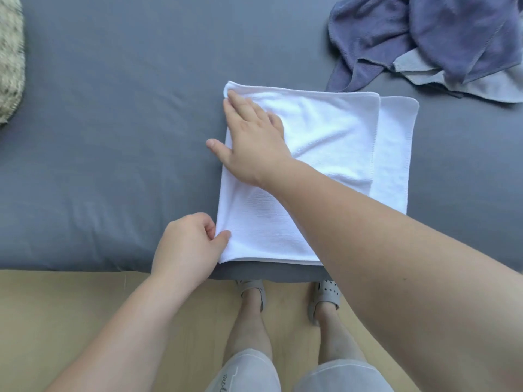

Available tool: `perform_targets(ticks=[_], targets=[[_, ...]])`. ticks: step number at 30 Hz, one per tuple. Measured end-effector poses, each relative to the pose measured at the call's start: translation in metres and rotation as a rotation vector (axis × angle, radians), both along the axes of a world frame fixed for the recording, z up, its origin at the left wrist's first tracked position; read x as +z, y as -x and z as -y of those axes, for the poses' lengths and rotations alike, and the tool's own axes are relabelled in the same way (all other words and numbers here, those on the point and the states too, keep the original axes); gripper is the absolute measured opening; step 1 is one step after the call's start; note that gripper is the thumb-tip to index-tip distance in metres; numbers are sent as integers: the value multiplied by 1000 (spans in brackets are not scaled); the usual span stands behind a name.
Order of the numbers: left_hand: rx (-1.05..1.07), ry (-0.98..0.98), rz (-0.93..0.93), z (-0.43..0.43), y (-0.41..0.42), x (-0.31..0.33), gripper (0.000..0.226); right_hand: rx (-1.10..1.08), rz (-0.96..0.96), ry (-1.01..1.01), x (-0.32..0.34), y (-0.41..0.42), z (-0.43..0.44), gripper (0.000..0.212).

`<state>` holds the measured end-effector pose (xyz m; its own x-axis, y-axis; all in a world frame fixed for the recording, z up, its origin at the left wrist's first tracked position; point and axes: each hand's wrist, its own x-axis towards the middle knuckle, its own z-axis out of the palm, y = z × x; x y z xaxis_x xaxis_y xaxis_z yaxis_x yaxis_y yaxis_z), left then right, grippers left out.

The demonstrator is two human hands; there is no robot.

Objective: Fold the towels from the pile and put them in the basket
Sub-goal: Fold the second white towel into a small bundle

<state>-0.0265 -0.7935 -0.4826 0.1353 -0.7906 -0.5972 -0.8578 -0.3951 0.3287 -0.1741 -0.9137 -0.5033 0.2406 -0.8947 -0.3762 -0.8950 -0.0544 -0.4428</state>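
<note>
- The fingers point(223, 236) of the left hand point(186, 244) are curled; thumb and forefinger pinch the near left corner of the white towel point(325, 131).
- The fingers point(240, 106) of the right hand point(254, 142) are straight and lie flat on the towel, close to its far left corner. They hold nothing and only press on the cloth; the thumb reaches out past the towel's left edge.
- The white towel lies folded on the bed point(113, 137), at its near edge. The upper layer does not cover the lower one fully: a strip of the lower layer shows along the right side.
- The right forearm crosses above the near right part of the towel.
- A pile of towels point(438, 38), blue and pale grey, lies crumpled on the far right part of the bed; one blue tip comes just beside the white towel's far edge.
- A pale furry cushion point(8, 58) sits at the far left edge of the bed.
- Below the near edge are a wooden floor point(56, 301) and the person's feet in grey slippers point(252, 290).
</note>
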Motion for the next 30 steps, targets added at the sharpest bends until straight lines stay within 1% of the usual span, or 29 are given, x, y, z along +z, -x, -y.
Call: perform_targets(ticks=[3,6,8,10,13,15,17,19,22,25,28,30], targets=[[26,8,70,2,-26,2,29,95,95,-31,-3,-20,4,80],[11,-8,146,4,-38,5,36,236,122,-40,-4,-21,0,78],[-5,25,168,7,-37,9,39,236,155,1,-2,-8,-7,72],[-15,87,133,11,-27,14,38,130,195,105,1,14,-16,66],[-88,171,-9,12,4,22,35,-146,203,353,2,56,-35,56],[-182,176,-130,7,32,25,31,-340,211,374,3,89,-47,46],[-304,167,-210,-2,63,26,31,-533,266,315,7,118,-55,36],[-392,160,-248,-13,93,22,32,-642,336,252,10,138,-60,29],[-440,141,-226,-31,127,11,33,-627,420,88,8,157,-61,23],[-466,140,-138,-45,141,-6,29,-572,461,-85,4,163,-62,30],[-456,238,-134,-54,141,-21,23,-576,522,-145,0,165,-63,42],[-430,263,-154,-55,139,-26,21,-602,570,-180,0,164,-61,43]])
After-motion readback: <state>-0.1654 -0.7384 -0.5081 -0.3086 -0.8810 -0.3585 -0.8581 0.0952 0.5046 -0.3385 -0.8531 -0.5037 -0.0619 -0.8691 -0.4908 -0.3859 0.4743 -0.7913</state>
